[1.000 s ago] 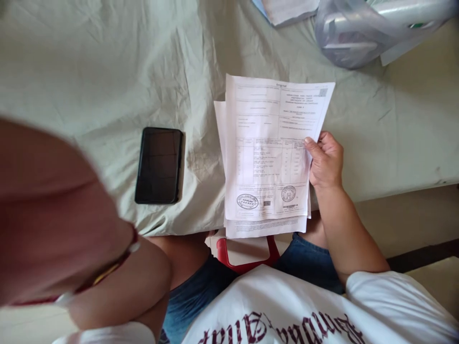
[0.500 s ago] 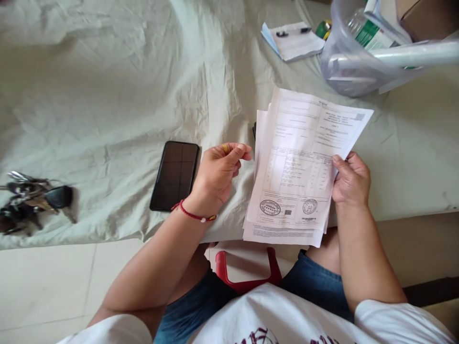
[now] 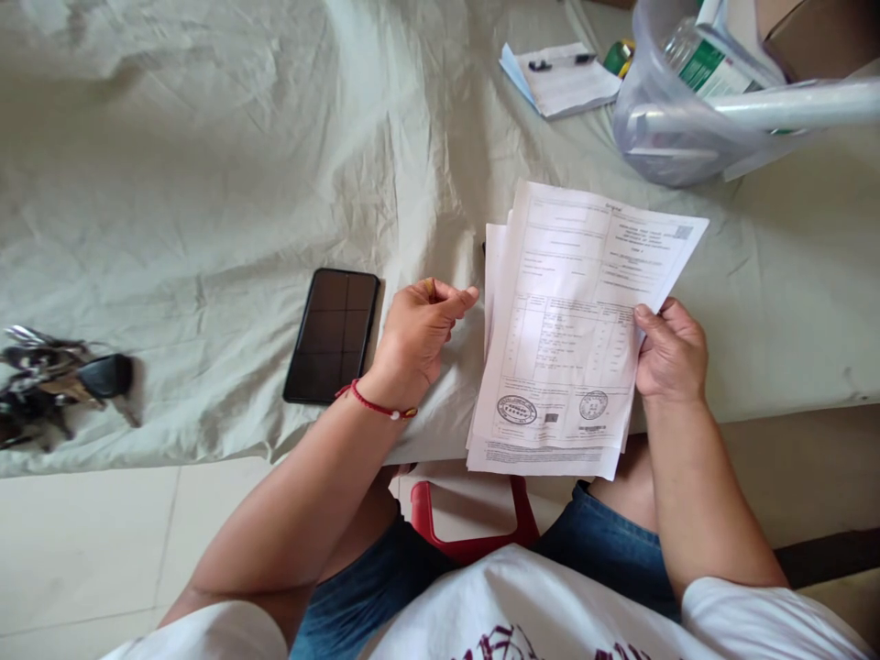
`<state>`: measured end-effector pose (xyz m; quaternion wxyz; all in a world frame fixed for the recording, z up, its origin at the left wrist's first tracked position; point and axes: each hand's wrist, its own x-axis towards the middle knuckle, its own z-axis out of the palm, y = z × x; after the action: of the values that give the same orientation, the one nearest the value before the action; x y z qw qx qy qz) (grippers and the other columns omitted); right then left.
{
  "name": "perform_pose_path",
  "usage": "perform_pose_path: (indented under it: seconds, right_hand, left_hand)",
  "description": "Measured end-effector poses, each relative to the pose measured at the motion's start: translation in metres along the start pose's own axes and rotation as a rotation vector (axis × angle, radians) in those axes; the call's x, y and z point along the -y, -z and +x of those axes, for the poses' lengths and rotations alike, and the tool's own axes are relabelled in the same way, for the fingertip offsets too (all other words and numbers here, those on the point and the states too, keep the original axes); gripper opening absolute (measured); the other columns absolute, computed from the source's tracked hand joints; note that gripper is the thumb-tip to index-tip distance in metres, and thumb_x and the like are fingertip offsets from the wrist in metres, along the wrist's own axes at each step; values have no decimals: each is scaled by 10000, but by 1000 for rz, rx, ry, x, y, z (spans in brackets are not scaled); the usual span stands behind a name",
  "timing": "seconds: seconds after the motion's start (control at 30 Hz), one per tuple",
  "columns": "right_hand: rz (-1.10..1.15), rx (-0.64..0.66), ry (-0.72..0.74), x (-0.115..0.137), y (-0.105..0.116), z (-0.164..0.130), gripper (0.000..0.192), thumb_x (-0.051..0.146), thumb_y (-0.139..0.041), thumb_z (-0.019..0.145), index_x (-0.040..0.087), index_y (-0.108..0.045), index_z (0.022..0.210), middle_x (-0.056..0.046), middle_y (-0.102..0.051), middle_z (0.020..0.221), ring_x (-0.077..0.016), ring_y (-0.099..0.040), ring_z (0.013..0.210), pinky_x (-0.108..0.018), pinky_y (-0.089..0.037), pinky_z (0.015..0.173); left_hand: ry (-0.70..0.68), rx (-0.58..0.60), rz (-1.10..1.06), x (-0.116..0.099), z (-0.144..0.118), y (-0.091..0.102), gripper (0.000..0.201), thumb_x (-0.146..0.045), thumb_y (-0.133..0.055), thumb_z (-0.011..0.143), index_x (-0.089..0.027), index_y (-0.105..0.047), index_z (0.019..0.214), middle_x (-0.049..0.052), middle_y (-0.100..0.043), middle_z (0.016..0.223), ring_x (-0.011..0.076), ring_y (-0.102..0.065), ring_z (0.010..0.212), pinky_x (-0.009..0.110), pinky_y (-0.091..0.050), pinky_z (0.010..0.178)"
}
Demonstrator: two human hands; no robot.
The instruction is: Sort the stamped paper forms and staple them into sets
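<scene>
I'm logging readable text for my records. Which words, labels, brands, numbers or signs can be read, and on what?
No text reads with certainty.
Top sheet: print too small and blurred.
Lower sheet: fine print, too small.
Oval stamp and round stamp: lettering blurred.
Square code: no readable words.
White shirt: dark red lettering, cut off.
Green-and-white label: too small.

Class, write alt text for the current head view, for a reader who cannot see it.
The right hand grips stamped, printed papers by their right edge, while the left hand is between them and a black phone on a cloth-covered table. Keys lie far left; a translucent container is upper right.
</scene>
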<state>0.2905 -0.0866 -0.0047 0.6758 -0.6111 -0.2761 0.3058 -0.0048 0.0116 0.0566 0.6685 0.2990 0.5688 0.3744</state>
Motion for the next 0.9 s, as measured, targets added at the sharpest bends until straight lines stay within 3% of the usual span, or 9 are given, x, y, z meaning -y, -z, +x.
perform_pose_path:
  seconds: [0.13, 0.23, 0.33, 0.53, 0.67, 0.8, 0.9]
  right_hand:
    - [-2, 13, -21, 2, -3, -3, 469, 472, -1091, 668, 250, -845, 998, -38, -868, 1080, -252, -808, 1013, -505, -709, 1049]
    - [5, 15, -27, 2, -4, -4, 468, 459, -1081, 679, 251, -853, 1031, -42, -871, 1119, -259, -811, 1059, -511, -695, 1095]
    - [11, 13, -31, 1, -4, -4, 450, 449, -1078, 688, 260, -852, 1029, -36, -871, 1134, -263, -814, 1091, -519, -687, 1121]
    - [14, 11, -38, 0, -4, -5, 423, 435, -1069, 708, 269, -851, 1030, -30, -871, 1133, -257, -816, 1082, -521, -693, 1113]
    - [20, 26, -38, 0, -5, -5, 434, 431, -1069, 712, 263, -844, 1043, -37, -868, 1144, -266, -818, 1098, -529, -697, 1108]
    - [10, 24, -43, 0, -6, -6, 437, 442, -1071, 716, 260, -844, 1042, -38, -866, 1138, -265, -818, 1090, -533, -694, 1115]
    - [12, 28, -48, 1, -8, -6, 460, 446, -1076, 700, 264, -856, 1061, -36, -870, 1153, -265, -814, 1112, -529, -688, 1125]
  left_hand:
    - [-11, 8, -63, 2, 1, -1, 393, -15, -858, 915, -179, -599, 670, -53, -537, 627, 57, -415, 526, 182, -329, 485]
    - [48, 30, -73, 1, 1, 0, 263, -47, -766, 994, -155, -742, 755, 4, -661, 701, 60, -467, 538, 171, -340, 475]
    - [101, 28, -61, -1, 2, 2, 273, -100, -708, 1037, -131, -822, 791, 83, -768, 784, 60, -488, 527, 173, -372, 477]
    - [130, 42, -101, 0, 4, 5, 218, -194, -736, 989, -134, -844, 810, 151, -838, 895, 82, -538, 532, 212, -383, 465]
    - [124, 52, -90, 0, 4, 5, 173, -130, -761, 933, -139, -811, 767, 89, -767, 783, 69, -508, 529, 198, -349, 463]
    - [48, 56, -42, 0, 0, 4, 354, -55, -817, 900, -164, -650, 607, -21, -545, 587, 48, -380, 493, 191, -301, 469]
    - [13, 13, -68, -1, 0, 4, 468, -43, -864, 885, -184, -548, 570, -50, -481, 549, 47, -344, 485, 201, -289, 476]
